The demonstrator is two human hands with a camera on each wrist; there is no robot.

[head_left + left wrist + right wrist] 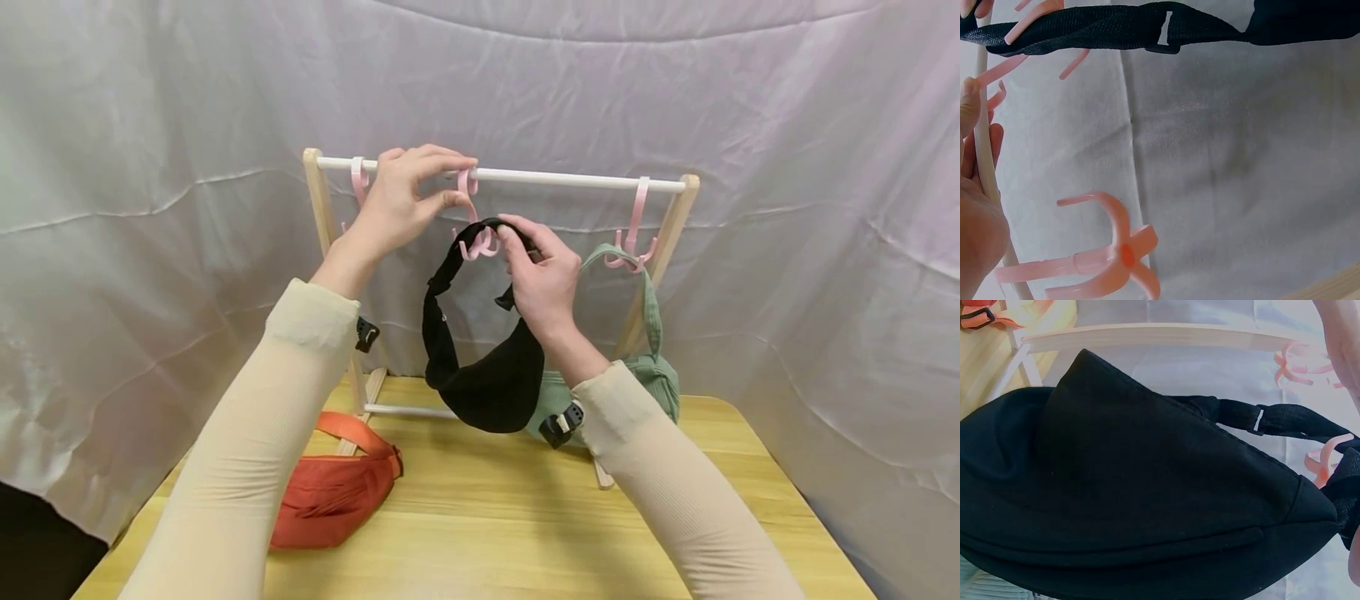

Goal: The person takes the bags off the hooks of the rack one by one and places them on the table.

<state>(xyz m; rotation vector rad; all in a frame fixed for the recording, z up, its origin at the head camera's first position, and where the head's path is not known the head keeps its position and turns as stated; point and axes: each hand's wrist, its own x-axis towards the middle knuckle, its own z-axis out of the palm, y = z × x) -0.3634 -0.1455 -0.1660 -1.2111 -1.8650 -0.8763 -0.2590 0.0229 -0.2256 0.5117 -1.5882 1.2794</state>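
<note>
A black waist bag (491, 383) hangs in a loop in front of the rack, its strap (447, 271) running across the prongs of the middle pink hook (480, 243). My right hand (543, 275) pinches the strap just right of those prongs. With thumb and fingers, my left hand (408, 196) holds the upper part of the same hook at the rail. In the left wrist view one pink prong stands in front of the strap (1104, 28). The bag's body (1147, 475) fills much of the right wrist view; its far side is hidden.
The rack's white rail (577, 178) also carries a left pink hook (359, 179) and a right pink hook (636, 225). A green bag (652, 375) hangs from the right one. On the wooden table (465, 542) lies an orange-red waist bag (333, 500).
</note>
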